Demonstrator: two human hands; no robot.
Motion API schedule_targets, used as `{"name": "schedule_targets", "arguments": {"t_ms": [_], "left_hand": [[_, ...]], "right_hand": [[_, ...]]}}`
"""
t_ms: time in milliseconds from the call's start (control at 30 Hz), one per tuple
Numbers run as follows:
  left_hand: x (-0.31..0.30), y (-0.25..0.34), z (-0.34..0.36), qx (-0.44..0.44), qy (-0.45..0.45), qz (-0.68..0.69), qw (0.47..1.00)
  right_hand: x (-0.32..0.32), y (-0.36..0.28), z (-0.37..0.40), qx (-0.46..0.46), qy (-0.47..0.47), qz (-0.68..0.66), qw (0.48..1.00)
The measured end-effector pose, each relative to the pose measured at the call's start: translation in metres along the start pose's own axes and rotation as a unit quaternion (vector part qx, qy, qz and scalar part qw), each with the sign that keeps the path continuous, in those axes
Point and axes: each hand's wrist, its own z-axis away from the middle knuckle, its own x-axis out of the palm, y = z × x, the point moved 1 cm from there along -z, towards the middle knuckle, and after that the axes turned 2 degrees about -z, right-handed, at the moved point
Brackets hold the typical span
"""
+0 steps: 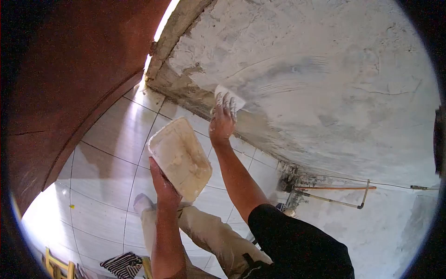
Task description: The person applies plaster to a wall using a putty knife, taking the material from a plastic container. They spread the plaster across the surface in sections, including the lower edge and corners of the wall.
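My left hand [165, 185] grips the lower side of a cream rectangular tub [156, 140], held tilted above the floor. Pale, wet-looking plaster [179, 160] coats the inside of the tub. Higher up and to the right, my right hand [223, 120] is closed on a white flat spreader [238, 102], with its fingers laid over the blade and smeared with white paste. The spreader is right at the lower part of the rough grey-white wall [302, 116]. Curved streaks and a darker damp-looking patch mark the wall beside it.
A large reddish-brown door [83, 69] stands at the left, with light coming past its edge. White tiles [111, 158] cover the floor. Pipes [334, 188] run along the far wall. A striped cloth [121, 265] and a yellow wooden item [58, 267] lie at bottom left.
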Motion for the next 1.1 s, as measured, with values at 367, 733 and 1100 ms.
{"name": "schedule_targets", "arguments": {"t_ms": [367, 733, 1100], "left_hand": [[0.028, -0.002, 0.005, -0.024, 0.049, 0.090, 0.994], [0.029, 0.006, 0.014, -0.032, 0.021, 0.127, 0.991], [0.030, 0.018, 0.014, -0.012, 0.023, 0.137, 0.990]], "right_hand": [[-0.164, 0.006, -0.059, -0.102, 0.192, -0.061, 0.974], [-0.015, 0.021, -0.010, -0.023, -0.008, 0.033, 0.999], [-0.118, 0.037, -0.009, -0.050, 0.130, -0.039, 0.989]]}}
